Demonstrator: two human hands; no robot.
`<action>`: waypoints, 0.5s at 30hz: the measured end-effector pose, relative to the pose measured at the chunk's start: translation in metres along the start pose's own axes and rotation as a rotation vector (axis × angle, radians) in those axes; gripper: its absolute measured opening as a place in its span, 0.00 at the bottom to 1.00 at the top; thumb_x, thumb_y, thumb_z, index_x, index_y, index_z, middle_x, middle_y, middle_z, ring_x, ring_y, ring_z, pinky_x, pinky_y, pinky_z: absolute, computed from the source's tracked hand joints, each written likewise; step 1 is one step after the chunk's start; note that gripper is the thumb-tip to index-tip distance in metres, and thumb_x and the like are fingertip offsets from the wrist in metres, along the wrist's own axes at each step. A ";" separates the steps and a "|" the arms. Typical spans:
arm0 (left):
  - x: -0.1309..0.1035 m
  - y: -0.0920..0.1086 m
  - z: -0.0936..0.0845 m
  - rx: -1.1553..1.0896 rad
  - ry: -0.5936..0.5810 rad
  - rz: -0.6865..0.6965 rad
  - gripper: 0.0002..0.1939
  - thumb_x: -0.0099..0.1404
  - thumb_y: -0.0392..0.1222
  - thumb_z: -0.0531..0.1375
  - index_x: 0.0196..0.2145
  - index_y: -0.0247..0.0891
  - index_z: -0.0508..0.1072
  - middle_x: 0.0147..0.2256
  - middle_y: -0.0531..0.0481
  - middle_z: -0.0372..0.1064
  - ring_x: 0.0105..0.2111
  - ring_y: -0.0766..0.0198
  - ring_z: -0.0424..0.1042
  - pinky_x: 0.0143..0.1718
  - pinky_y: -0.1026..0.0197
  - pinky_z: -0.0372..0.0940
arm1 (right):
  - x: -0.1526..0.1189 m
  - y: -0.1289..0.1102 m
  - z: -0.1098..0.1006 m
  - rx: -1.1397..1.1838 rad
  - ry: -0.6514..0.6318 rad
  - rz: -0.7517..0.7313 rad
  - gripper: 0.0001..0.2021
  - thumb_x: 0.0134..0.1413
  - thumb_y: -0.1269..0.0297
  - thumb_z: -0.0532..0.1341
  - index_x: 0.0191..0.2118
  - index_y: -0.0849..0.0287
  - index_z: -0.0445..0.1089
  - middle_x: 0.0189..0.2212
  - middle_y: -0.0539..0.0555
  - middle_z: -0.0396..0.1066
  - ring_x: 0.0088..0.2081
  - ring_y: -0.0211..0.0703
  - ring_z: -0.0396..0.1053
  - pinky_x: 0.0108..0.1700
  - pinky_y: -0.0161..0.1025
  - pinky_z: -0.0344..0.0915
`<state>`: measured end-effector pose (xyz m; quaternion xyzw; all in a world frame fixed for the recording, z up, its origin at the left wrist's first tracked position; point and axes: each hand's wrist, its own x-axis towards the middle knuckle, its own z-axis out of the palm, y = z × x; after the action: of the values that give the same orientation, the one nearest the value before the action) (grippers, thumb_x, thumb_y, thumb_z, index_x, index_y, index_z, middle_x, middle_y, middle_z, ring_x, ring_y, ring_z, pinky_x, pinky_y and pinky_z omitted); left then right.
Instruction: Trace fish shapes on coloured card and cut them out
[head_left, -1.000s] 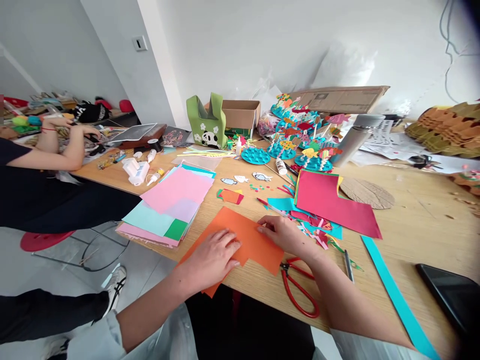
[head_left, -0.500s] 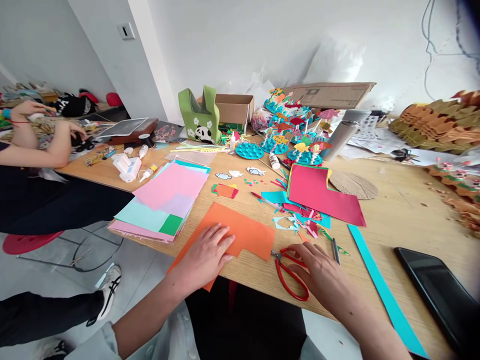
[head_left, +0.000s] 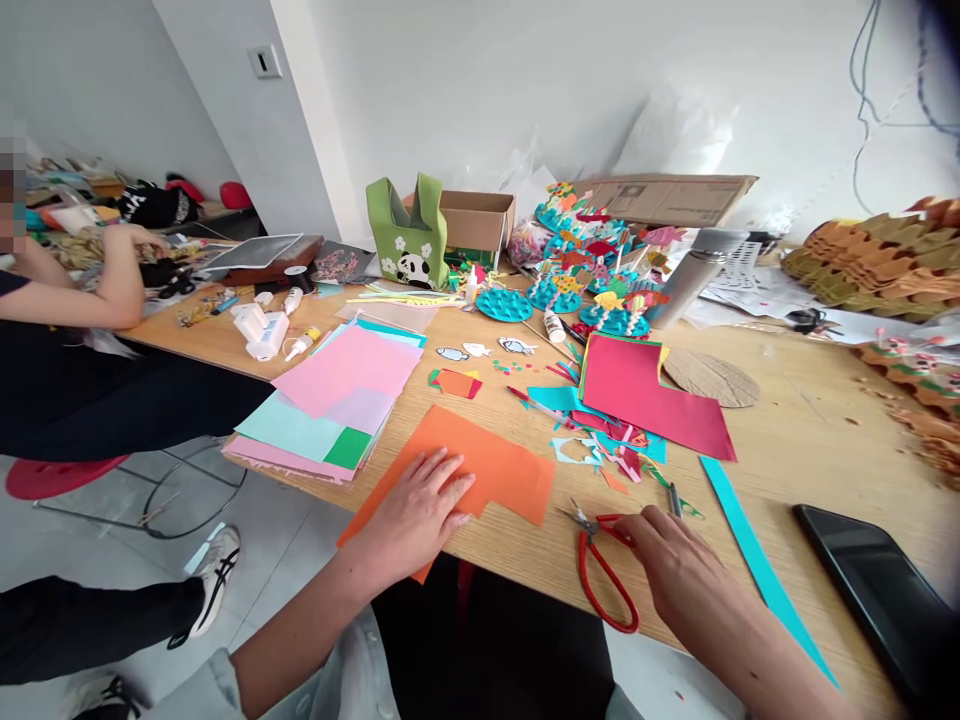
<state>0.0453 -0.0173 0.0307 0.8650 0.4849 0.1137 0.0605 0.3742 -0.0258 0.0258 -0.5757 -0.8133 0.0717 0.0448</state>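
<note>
L grip (head_left: 427,497) is lying spread on orange paper (head_left: 517,472); R grip (head_left: 664,545) is pinching one loop of red-handled scissors (head_left: 589,530), ideally w/ tips facing away from L grip.

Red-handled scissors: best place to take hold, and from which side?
I'd take the red-handled scissors by both red loops, thumb in one, fingers in the other, coming from the person's right. The loops are splayed, nearer the person and to the right, while the blades point left toward the orange paper. The right-hand grip is at the upper loop.
</note>
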 end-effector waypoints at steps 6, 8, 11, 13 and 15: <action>0.000 0.003 -0.004 0.007 -0.016 0.016 0.21 0.67 0.44 0.58 0.57 0.42 0.66 0.62 0.42 0.58 0.63 0.48 0.54 0.62 0.41 0.54 | 0.003 0.002 -0.009 0.170 0.150 0.027 0.15 0.57 0.71 0.48 0.44 0.52 0.68 0.36 0.58 0.69 0.39 0.50 0.71 0.39 0.45 0.67; 0.000 0.005 -0.005 0.008 -0.036 0.015 0.22 0.66 0.45 0.60 0.57 0.42 0.66 0.62 0.41 0.58 0.63 0.47 0.54 0.62 0.41 0.54 | 0.007 -0.003 -0.011 0.268 0.172 0.045 0.12 0.61 0.66 0.47 0.41 0.52 0.66 0.35 0.57 0.68 0.37 0.48 0.71 0.37 0.43 0.68; -0.002 0.007 -0.007 -0.007 -0.077 0.000 0.23 0.65 0.46 0.61 0.57 0.43 0.67 0.62 0.43 0.58 0.64 0.49 0.53 0.63 0.43 0.53 | 0.014 -0.008 -0.011 0.397 0.168 0.017 0.10 0.64 0.60 0.46 0.35 0.52 0.62 0.32 0.55 0.68 0.32 0.45 0.70 0.33 0.40 0.69; -0.004 0.007 -0.006 -0.040 -0.114 0.018 0.29 0.62 0.54 0.62 0.58 0.43 0.66 0.63 0.42 0.56 0.65 0.47 0.50 0.63 0.42 0.52 | 0.018 -0.011 -0.007 0.444 0.148 0.000 0.10 0.64 0.59 0.46 0.34 0.52 0.61 0.30 0.55 0.68 0.30 0.44 0.69 0.32 0.40 0.69; -0.007 0.007 -0.007 -0.075 -0.157 0.069 0.39 0.57 0.64 0.62 0.61 0.42 0.63 0.64 0.39 0.52 0.65 0.43 0.48 0.62 0.39 0.52 | 0.022 -0.014 -0.002 0.493 0.139 0.012 0.09 0.64 0.59 0.46 0.37 0.52 0.60 0.31 0.56 0.69 0.31 0.45 0.70 0.32 0.41 0.69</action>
<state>0.0458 -0.0268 0.0377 0.8845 0.4441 0.0657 0.1268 0.3545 -0.0093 0.0300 -0.5557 -0.7627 0.2284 0.2394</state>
